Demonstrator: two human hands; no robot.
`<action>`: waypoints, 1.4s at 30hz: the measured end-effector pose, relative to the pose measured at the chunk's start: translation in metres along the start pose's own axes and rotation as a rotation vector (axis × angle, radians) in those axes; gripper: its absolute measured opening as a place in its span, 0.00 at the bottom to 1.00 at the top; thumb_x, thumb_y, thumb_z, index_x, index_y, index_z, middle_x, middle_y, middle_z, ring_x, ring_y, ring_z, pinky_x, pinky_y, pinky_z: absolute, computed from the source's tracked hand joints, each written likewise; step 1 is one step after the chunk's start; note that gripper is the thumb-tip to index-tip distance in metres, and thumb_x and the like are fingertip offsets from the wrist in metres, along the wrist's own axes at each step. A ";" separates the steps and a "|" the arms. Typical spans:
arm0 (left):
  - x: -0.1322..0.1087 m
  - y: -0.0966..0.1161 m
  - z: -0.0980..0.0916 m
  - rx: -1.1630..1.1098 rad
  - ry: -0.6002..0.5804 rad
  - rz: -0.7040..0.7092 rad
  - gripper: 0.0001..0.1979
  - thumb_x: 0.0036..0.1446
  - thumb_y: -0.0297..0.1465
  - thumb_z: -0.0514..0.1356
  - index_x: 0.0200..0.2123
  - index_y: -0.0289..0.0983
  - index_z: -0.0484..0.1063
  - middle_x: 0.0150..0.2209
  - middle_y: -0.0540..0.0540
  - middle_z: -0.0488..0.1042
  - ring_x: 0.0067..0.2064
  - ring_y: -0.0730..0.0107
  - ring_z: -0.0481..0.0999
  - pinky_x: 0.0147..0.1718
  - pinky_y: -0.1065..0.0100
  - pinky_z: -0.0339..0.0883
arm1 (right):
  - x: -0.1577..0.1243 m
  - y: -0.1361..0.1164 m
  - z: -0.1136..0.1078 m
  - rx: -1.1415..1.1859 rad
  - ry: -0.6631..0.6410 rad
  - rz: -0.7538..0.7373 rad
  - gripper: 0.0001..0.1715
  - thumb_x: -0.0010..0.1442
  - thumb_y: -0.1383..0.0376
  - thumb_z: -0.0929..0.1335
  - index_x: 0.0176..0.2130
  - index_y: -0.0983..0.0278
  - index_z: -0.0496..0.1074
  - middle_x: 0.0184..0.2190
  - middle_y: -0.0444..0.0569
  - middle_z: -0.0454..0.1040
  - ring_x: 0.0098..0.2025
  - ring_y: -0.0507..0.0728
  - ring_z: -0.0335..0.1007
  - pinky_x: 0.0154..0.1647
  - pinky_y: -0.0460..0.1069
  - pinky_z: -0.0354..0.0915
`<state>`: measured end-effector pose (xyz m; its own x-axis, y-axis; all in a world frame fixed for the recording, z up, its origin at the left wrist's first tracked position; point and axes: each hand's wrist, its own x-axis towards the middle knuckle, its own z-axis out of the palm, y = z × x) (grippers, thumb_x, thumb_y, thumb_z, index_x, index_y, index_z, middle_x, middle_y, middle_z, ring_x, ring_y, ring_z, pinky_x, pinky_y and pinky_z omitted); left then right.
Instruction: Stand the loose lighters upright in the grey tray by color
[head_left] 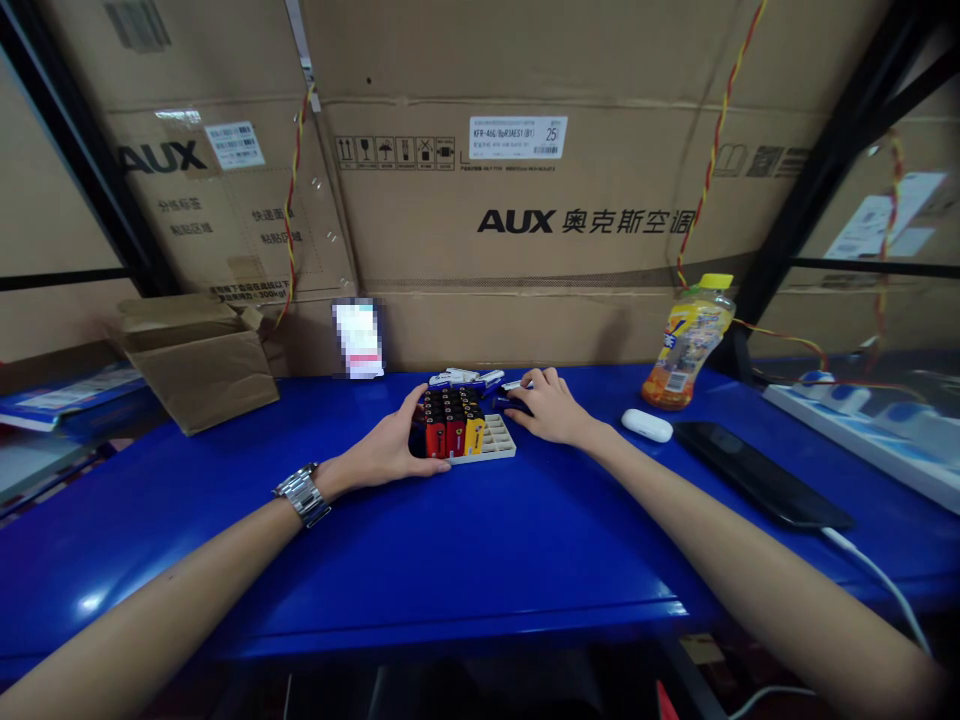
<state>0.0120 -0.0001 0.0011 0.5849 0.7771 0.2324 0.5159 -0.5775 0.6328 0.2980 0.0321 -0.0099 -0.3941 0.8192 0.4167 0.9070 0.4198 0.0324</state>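
Well, our left hand (386, 445) cups the edge of a cream compartment tray (487, 438) of upright lighters (446, 425), our right hand (547, 408) curled over something dark (512, 404) just beside it, any pinch unclear, all on the blue surface (360, 560)

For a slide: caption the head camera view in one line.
Left hand and right hand at a slotted tray of red and yellow items on a blue table.

A blue-painted workbench (480, 560), open cardboard box (199, 365) at left, beige compartment tray (491, 440) of lighters (454, 435) at centre, plastic drink bottle (688, 345), white earbud case (646, 425), black smartphone (761, 475), white power strip (847, 425) at right.
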 end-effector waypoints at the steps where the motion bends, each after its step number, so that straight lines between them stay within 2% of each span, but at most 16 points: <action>1: 0.000 0.000 0.000 -0.009 0.001 -0.011 0.56 0.45 0.43 0.67 0.66 0.36 0.33 0.61 0.31 0.61 0.60 0.41 0.62 0.58 0.44 0.57 | 0.000 -0.001 0.002 -0.022 -0.034 0.007 0.18 0.60 0.57 0.64 0.43 0.65 0.74 0.43 0.62 0.67 0.45 0.68 0.58 0.41 0.59 0.58; 3: 0.000 0.000 0.001 -0.022 0.000 -0.028 0.58 0.44 0.43 0.68 0.66 0.35 0.31 0.60 0.31 0.61 0.61 0.41 0.61 0.59 0.44 0.56 | 0.000 -0.004 0.003 -0.041 -0.065 0.013 0.16 0.60 0.58 0.65 0.42 0.66 0.74 0.44 0.62 0.67 0.44 0.67 0.58 0.40 0.58 0.58; 7: 0.000 0.002 0.000 -0.016 -0.011 -0.034 0.58 0.45 0.43 0.67 0.66 0.35 0.30 0.61 0.31 0.60 0.61 0.42 0.62 0.59 0.44 0.54 | 0.002 -0.007 -0.001 0.017 -0.037 0.008 0.12 0.60 0.60 0.65 0.41 0.66 0.69 0.42 0.60 0.70 0.43 0.66 0.62 0.39 0.56 0.59; 10: -0.001 0.004 0.000 -0.002 -0.017 -0.035 0.58 0.46 0.44 0.67 0.66 0.34 0.30 0.62 0.30 0.59 0.60 0.43 0.62 0.59 0.45 0.55 | 0.003 -0.007 -0.007 0.220 -0.011 0.078 0.14 0.62 0.59 0.62 0.46 0.64 0.65 0.35 0.54 0.74 0.35 0.60 0.66 0.32 0.52 0.59; 12: -0.001 0.004 0.000 0.008 -0.014 -0.022 0.57 0.46 0.44 0.66 0.66 0.34 0.31 0.61 0.30 0.59 0.60 0.43 0.62 0.59 0.45 0.56 | 0.004 -0.008 -0.011 0.370 0.044 0.089 0.15 0.62 0.57 0.63 0.45 0.61 0.67 0.32 0.49 0.75 0.30 0.56 0.67 0.30 0.50 0.59; 15: -0.001 0.003 -0.001 0.018 -0.008 0.003 0.56 0.46 0.44 0.66 0.66 0.35 0.32 0.61 0.31 0.60 0.60 0.42 0.62 0.58 0.45 0.57 | 0.005 -0.009 -0.018 0.529 0.141 0.104 0.14 0.56 0.56 0.68 0.38 0.62 0.75 0.28 0.47 0.76 0.28 0.55 0.68 0.29 0.49 0.60; 18: 0.000 0.001 -0.001 0.024 -0.005 0.024 0.54 0.46 0.43 0.66 0.66 0.37 0.33 0.61 0.32 0.60 0.60 0.41 0.62 0.57 0.45 0.57 | 0.006 -0.008 -0.020 0.630 0.202 0.199 0.14 0.51 0.56 0.71 0.32 0.64 0.77 0.23 0.48 0.75 0.25 0.55 0.67 0.26 0.49 0.59; 22: 0.000 -0.002 0.000 0.030 -0.011 0.043 0.54 0.47 0.42 0.66 0.66 0.37 0.33 0.61 0.32 0.60 0.60 0.42 0.63 0.57 0.45 0.57 | 0.008 -0.005 -0.014 0.807 0.268 0.250 0.15 0.51 0.55 0.71 0.31 0.65 0.74 0.25 0.49 0.74 0.27 0.54 0.67 0.28 0.50 0.62; 25: 0.001 -0.003 0.000 0.039 -0.016 0.059 0.54 0.48 0.42 0.65 0.66 0.37 0.32 0.62 0.32 0.59 0.60 0.43 0.62 0.58 0.45 0.56 | 0.010 -0.007 -0.010 1.059 0.294 0.297 0.14 0.51 0.55 0.70 0.31 0.64 0.69 0.25 0.46 0.72 0.29 0.54 0.69 0.32 0.51 0.66; 28: 0.001 -0.003 0.000 0.047 -0.019 0.067 0.53 0.48 0.43 0.65 0.66 0.37 0.33 0.62 0.31 0.58 0.61 0.43 0.62 0.58 0.45 0.56 | 0.011 -0.013 -0.011 1.290 0.298 0.308 0.15 0.48 0.57 0.72 0.29 0.62 0.65 0.25 0.44 0.70 0.30 0.54 0.70 0.34 0.53 0.68; 31: 0.001 -0.003 0.000 0.051 -0.020 0.068 0.53 0.48 0.42 0.65 0.66 0.36 0.33 0.62 0.31 0.59 0.60 0.42 0.62 0.58 0.45 0.57 | 0.010 -0.018 -0.014 1.413 0.269 0.290 0.15 0.48 0.60 0.71 0.30 0.62 0.62 0.29 0.46 0.72 0.32 0.54 0.72 0.36 0.52 0.68; 34: 0.001 -0.004 0.001 0.050 -0.020 0.081 0.53 0.48 0.42 0.65 0.66 0.37 0.33 0.61 0.31 0.59 0.60 0.42 0.63 0.57 0.44 0.57 | 0.010 -0.020 -0.014 1.398 0.221 0.298 0.11 0.51 0.62 0.68 0.30 0.62 0.60 0.28 0.47 0.72 0.29 0.53 0.71 0.31 0.50 0.66; 38: 0.001 -0.004 0.001 0.051 -0.018 0.085 0.52 0.48 0.43 0.65 0.66 0.37 0.34 0.62 0.32 0.58 0.60 0.43 0.63 0.58 0.45 0.57 | 0.010 -0.017 -0.013 1.352 0.185 0.280 0.03 0.51 0.67 0.65 0.29 0.63 0.63 0.20 0.43 0.68 0.21 0.50 0.62 0.24 0.48 0.59; 42: 0.000 -0.002 0.000 0.047 -0.025 0.074 0.52 0.48 0.43 0.65 0.66 0.37 0.35 0.62 0.32 0.59 0.60 0.43 0.63 0.58 0.46 0.58 | 0.007 -0.016 -0.014 1.446 0.128 0.274 0.02 0.49 0.69 0.62 0.27 0.64 0.64 0.18 0.43 0.66 0.21 0.50 0.61 0.23 0.47 0.57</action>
<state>0.0114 0.0014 -0.0005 0.6375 0.7259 0.2582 0.4991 -0.6444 0.5794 0.2827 0.0257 0.0057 -0.1536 0.9286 0.3379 -0.0137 0.3399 -0.9404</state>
